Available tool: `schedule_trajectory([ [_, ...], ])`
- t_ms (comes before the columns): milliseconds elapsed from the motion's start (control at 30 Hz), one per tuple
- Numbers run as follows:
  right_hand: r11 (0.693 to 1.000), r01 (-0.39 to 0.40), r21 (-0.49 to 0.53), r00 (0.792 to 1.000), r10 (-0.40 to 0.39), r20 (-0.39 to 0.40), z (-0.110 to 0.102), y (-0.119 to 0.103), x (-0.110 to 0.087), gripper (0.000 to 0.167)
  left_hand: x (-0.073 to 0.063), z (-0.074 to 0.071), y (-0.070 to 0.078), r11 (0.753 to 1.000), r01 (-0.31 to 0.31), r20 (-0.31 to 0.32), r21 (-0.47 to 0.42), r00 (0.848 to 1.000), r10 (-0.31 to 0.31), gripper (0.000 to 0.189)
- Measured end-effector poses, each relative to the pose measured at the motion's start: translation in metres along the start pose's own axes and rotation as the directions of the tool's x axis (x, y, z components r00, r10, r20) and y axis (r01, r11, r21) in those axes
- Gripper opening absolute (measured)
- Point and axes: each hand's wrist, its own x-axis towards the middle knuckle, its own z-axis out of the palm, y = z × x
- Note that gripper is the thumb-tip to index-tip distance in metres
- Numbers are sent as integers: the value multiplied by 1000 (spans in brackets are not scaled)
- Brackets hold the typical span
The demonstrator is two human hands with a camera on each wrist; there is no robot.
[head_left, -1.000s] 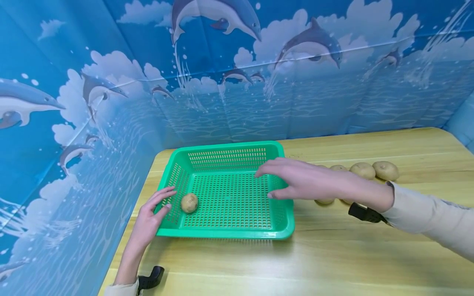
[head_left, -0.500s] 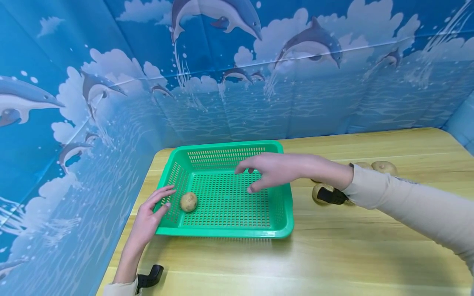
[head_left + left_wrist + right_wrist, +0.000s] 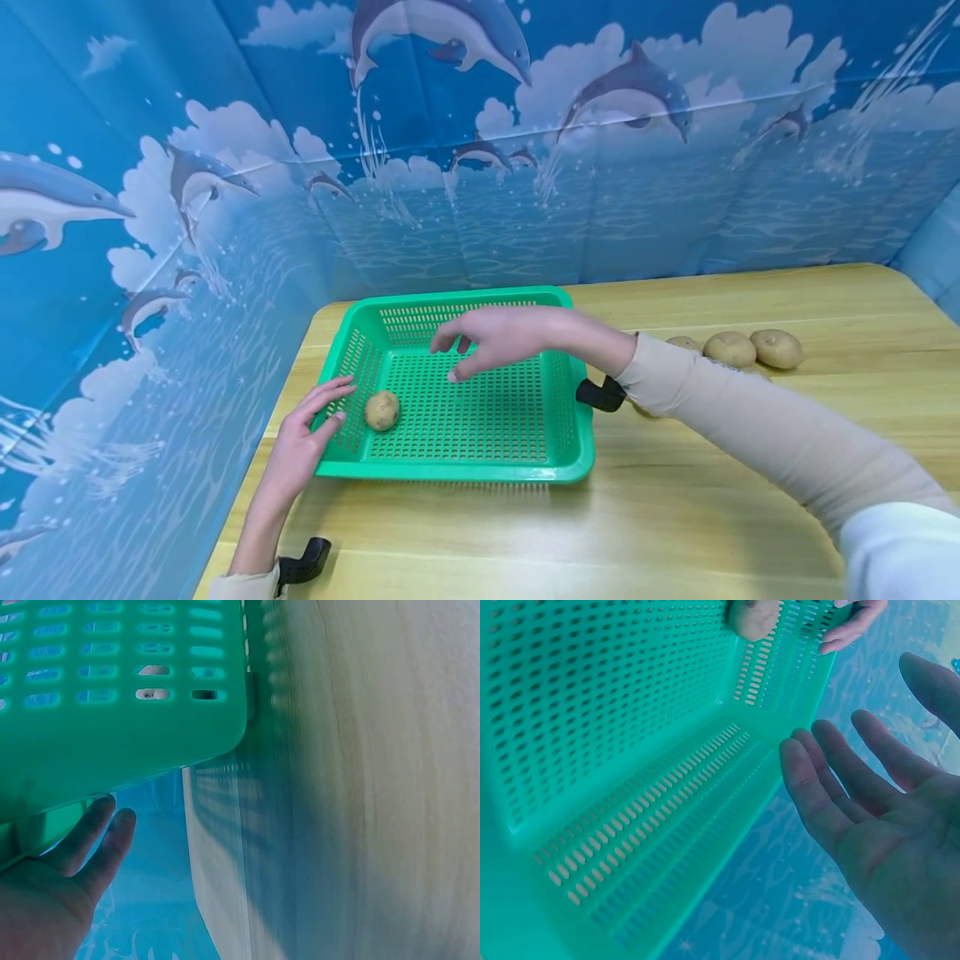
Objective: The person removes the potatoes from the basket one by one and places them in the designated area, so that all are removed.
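Observation:
A green perforated plastic basket [image 3: 465, 472] stands on the wooden table, with one potato [image 3: 382, 411] near its left end. My left hand [image 3: 300, 442] rests at the left rim, its fingers and thumb spread and nearly straight over the edge. Seen from the left wrist, the fingers [image 3: 112, 847] reach along the rim beside the basket wall [image 3: 112, 727]. My right hand [image 3: 498, 337] hovers above the middle of the basket, holding nothing. In the right wrist view its fingers [image 3: 810, 784] are loosely bent and the palm is bare.
To the right of the basket lie several potatoes [image 3: 777, 348], some partly hidden by the right sleeve [image 3: 750, 417]. The wooden table [image 3: 525, 542] extends in front and to the right. A blue dolphin-print curtain [image 3: 465, 217] hangs behind and at the left.
My right hand has moved left from the basket's right rim to above its middle, with the forearm following. The left hand, basket and potato inside have stayed put.

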Motion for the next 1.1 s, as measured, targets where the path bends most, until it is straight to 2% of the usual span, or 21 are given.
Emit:
schedule_trajectory([
  [333, 996, 54, 69, 996, -48, -80, 12, 3, 38, 44, 1, -1, 1, 1000, -6, -2, -2, 1000, 6, 37],
  [533, 988, 117, 104, 978, -97, -185, 31, 8, 59, 41, 0, 0, 1, 1000, -7, 1, -4, 1000, 7, 37],
  [700, 986, 142, 91, 966, -118, -230, 43, 13, 72, 37, 0, 0, 1, 1000, 2, -1, -7, 1000, -2, 37],
  [1100, 986, 155, 56, 970, -141, -200, 59, 18, 99, 39, 0, -1, -1, 1000, 4, 4, -4, 1000, -4, 37],
])
